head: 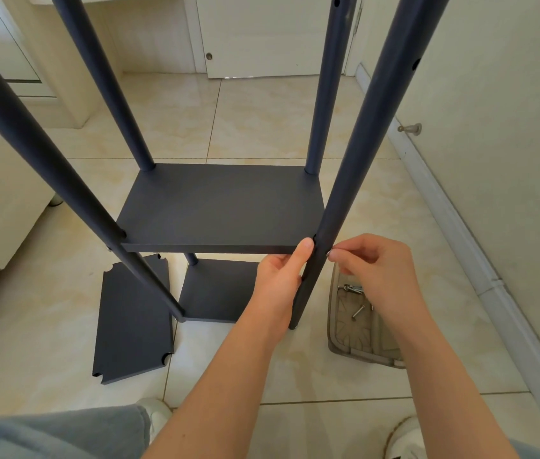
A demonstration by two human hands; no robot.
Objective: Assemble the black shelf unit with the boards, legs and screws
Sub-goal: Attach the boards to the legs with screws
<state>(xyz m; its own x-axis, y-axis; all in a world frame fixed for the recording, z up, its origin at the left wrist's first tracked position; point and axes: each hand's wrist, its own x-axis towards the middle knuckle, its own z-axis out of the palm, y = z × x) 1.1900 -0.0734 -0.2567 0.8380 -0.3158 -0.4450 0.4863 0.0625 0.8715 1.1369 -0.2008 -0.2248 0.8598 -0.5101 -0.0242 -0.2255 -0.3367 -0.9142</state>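
Shelf unit [222, 226], matt black, part-built, standing on a tiled floor [262, 127]. Four round legs [13, 127] with screw holes; upper board [222, 197] set between them, lower board [215, 293] near the floor. Left hand [278, 283] grips the near right leg [354, 160], thumb at the upper board's corner. Right hand [378, 273]: fingers [340, 256] pinch a small silver screw [329, 252] against that leg. Loose board [133, 326], with notched corners, lies flat left of the left hand. Tray [336, 347] holding screws sits just below the right fingers.
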